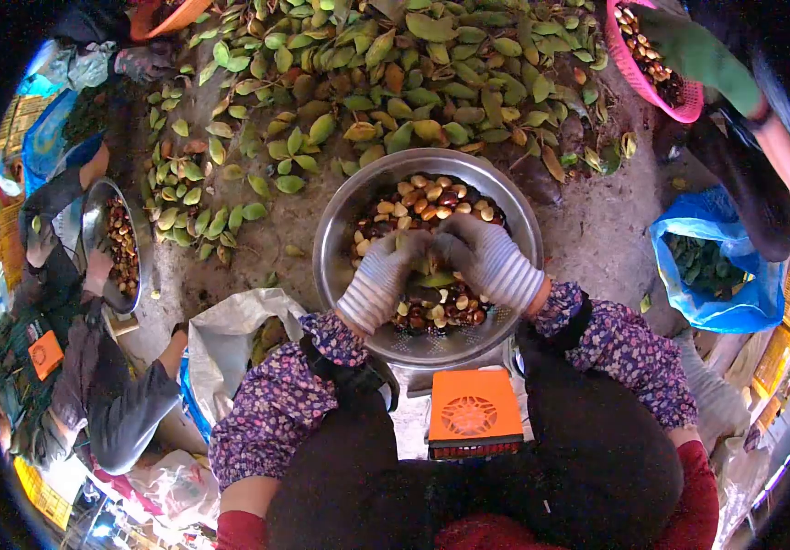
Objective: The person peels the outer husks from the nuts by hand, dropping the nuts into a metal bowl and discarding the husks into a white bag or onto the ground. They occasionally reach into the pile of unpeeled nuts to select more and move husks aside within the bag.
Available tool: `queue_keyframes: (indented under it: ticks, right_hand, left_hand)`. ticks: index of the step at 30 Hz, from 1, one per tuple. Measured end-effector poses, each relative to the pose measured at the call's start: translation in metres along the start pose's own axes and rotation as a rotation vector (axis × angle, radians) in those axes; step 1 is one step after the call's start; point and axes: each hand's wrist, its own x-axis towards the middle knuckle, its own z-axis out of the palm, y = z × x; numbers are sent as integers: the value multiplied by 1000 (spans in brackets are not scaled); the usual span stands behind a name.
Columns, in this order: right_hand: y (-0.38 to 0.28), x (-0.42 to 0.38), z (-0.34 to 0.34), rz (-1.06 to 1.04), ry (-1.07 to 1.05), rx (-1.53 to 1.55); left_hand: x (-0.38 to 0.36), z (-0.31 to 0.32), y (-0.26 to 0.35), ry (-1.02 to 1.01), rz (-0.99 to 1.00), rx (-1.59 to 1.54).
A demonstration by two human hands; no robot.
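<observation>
A metal colander [332,312] sits in front of my lap, with brown and cream nuts [431,194] inside. Over it, my left hand [382,277] and my right hand [488,260] meet, both in grey-white knit gloves with dark fingers. Their fingers are closed together around a green pod [435,279], which they partly cover. Which fingers press on it is hard to make out. Below the hands, more nuts show near the colander's front wall.
A heap of green and brownish pods [431,82] spreads on the ground beyond the colander. An open white sack [230,335] stands at left, a blue sack [720,307] at right. Co-workers sit on both sides, with a metal bowl [138,266] and a pink basket [617,55].
</observation>
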Motion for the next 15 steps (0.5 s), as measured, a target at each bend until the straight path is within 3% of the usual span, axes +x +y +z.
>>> queue_keyframes:
  ticks: [1, 3, 7, 9, 15]
  right_hand:
    - [0, -1, -3, 48, 4, 92]
    - [-7, 0, -10, 155, -6, 220]
    - [-5, -5, -5, 73, 50, 133]
    - [-8, -6, -2, -61, 102, 164]
    - [-20, -6, -11, -137, 69, 279]
  left_hand:
    - [-2, 2, 4, -1, -1, -2]
    - [-7, 5, 14, -86, 44, 362]
    - [-11, 11, 25, 47, 74, 449]
    - [-11, 9, 15, 57, 43, 6]
    - [-9, -4, 2, 27, 79, -47]
